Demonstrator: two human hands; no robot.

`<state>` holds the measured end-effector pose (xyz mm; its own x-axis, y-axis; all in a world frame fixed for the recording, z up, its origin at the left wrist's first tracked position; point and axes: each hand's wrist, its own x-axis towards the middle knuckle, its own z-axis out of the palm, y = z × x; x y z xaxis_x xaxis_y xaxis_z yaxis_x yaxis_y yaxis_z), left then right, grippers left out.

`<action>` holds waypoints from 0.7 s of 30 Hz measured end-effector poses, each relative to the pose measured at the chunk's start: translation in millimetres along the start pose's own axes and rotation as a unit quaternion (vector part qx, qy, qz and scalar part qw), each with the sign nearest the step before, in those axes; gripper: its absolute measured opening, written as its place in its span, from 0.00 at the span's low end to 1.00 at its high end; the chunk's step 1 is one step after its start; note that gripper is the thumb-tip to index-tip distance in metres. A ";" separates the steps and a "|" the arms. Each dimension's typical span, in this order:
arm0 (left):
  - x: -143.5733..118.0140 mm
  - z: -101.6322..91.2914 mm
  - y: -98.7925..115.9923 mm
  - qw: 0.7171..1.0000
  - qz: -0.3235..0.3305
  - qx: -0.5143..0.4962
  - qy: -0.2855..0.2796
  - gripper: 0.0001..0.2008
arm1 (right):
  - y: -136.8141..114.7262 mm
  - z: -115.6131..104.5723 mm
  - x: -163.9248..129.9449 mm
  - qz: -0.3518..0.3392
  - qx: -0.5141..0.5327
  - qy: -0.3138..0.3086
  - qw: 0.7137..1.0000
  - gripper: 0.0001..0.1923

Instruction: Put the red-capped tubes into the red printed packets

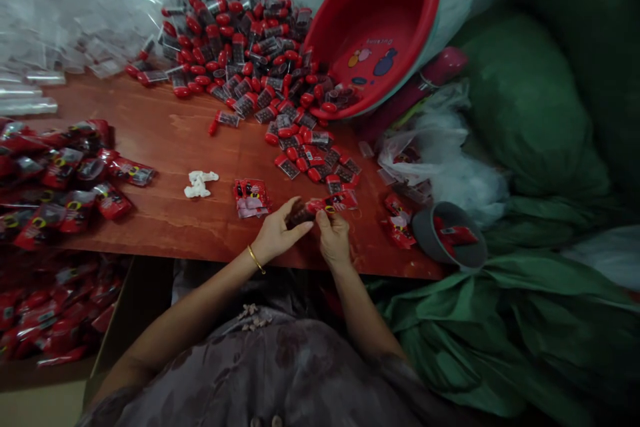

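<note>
My left hand [279, 232], with a gold bangle at its wrist, is curled round a small dark tube [301, 215] at the table's front edge. My right hand [334, 237] pinches a red printed packet [341, 200] against the tube's end. How far the tube and the packet overlap is hidden by my fingers. Just left of my hands lies a small stack of red printed cards [251, 198]. Beyond them spreads a large heap of clear, dark-filled tubes with red caps [240, 40], its nearest ones close to my right hand.
A red basin [385, 20] leans tipped at the back. Red packed pouches [65, 170] pile up on the left, with more in a box [50, 307] below. A crumpled white piece [200, 183] lies mid-table. A grey cup [450, 240] and plastic bag [440, 160] stand right, near green sacks [530, 107].
</note>
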<state>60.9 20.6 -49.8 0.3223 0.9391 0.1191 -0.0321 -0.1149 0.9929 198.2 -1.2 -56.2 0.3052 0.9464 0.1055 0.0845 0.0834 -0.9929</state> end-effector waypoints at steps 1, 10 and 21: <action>-1.1 0.5 1.2 1.000 -0.004 0.008 -0.015 0.21 | -1.8 3.8 -0.2 0.011 0.023 0.009 1.000 0.14; -11.7 -13.1 15.6 0.973 -0.179 -0.079 -0.122 0.16 | -12.8 19.9 22.5 0.125 0.108 0.089 0.982 0.17; -32.5 -22.7 22.5 0.981 -0.144 -0.096 -0.083 0.18 | -9.8 20.2 48.2 0.050 -0.219 -0.047 0.973 0.24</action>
<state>28.3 -5.2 -31.2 0.4941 0.8556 -0.1541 -0.0888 0.2261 0.9701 192.9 49.9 -42.4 0.2466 0.9690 -0.0154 0.4619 -0.1314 -0.8771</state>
